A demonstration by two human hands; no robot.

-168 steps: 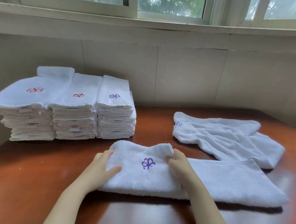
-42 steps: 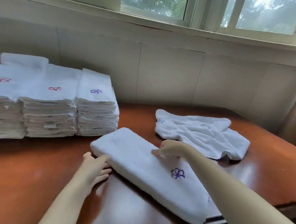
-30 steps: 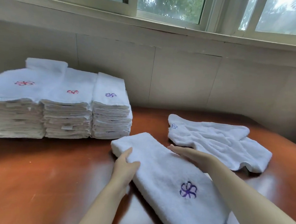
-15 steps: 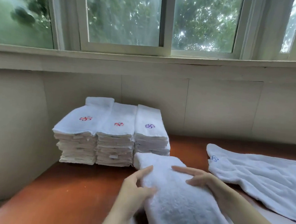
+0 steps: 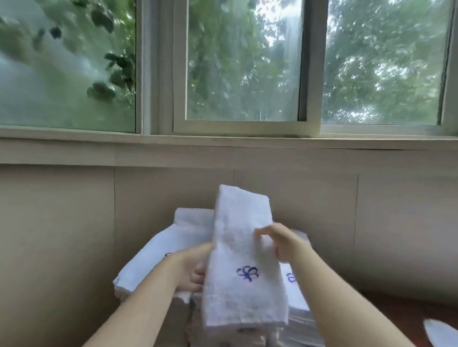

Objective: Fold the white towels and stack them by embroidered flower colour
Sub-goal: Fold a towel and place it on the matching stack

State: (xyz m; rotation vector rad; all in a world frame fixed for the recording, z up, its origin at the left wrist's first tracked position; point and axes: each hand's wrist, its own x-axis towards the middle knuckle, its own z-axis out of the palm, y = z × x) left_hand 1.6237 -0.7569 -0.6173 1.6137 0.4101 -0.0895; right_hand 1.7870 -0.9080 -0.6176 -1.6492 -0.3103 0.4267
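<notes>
The towel is clasped by its long sides between left hand and right hand, its length pointing at the wall; the purple stack lies below, nearer the right hand.

Folded towel: white terry, long narrow rectangle, blue-purple flower on facing side, lower half. Raised, near upright, short edge on top. Left hand grips left edge; right hand pinches right edge.
Stacks: folded white towels, behind and below, partly hidden. Right stack shows blue flower on top.
Loose towel: white, corner only, lower right. Image blurred.
</notes>
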